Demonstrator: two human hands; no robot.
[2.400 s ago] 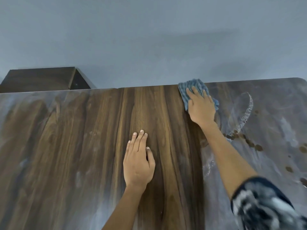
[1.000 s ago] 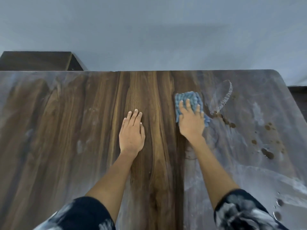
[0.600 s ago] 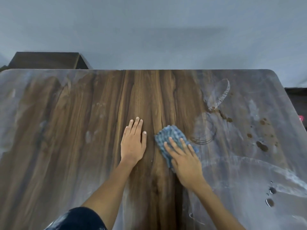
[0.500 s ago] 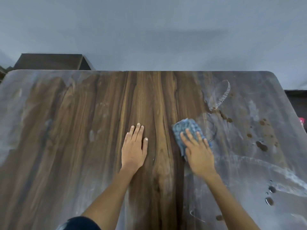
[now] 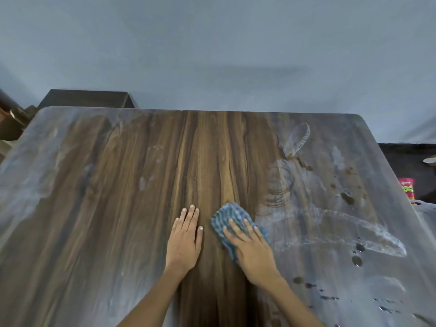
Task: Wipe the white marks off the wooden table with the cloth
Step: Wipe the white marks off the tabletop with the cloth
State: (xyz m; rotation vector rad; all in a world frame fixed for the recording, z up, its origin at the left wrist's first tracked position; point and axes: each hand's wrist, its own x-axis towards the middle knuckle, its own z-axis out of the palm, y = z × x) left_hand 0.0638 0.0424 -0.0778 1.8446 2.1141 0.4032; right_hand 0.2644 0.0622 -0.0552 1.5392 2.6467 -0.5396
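Blue ribbed cloth [image 5: 230,217], bunched, lying flat on the wooden surface [image 5: 118,208] just right of the frame's centre, at the border between clean brown grain and the hazy white zone. Pressed down under the right hand [image 5: 253,253], fingers [image 5: 236,228] spread and nearly straight over the cloth's lower half, not curled round it; upper left part of the cloth showing past the fingertips. Slight motion blur on that hand.

Just left of the cloth, apart from it by a narrow strip of bare wood: left hand [image 5: 185,241], palm flat on the surface, fingers straight and close together, thumb out toward the cloth, holding nothing. Both forearms bare, entering from the bottom edge.

White marks [image 5: 342,228] mostly in the right half of the frame: a broad chalky sweep running right from the cloth, a thin looped outline [image 5: 300,140] upper right, fainter haze along the far left edge. Dark droplets [image 5: 348,198] scattered among the marks at right and lower right. Central band of wood clean, grain running top to bottom.

Beyond the surface: grey wall [image 5: 212,55] across the top, dark box-like furniture [image 5: 85,99] upper left, a pink packet [image 5: 407,191] at the right edge.
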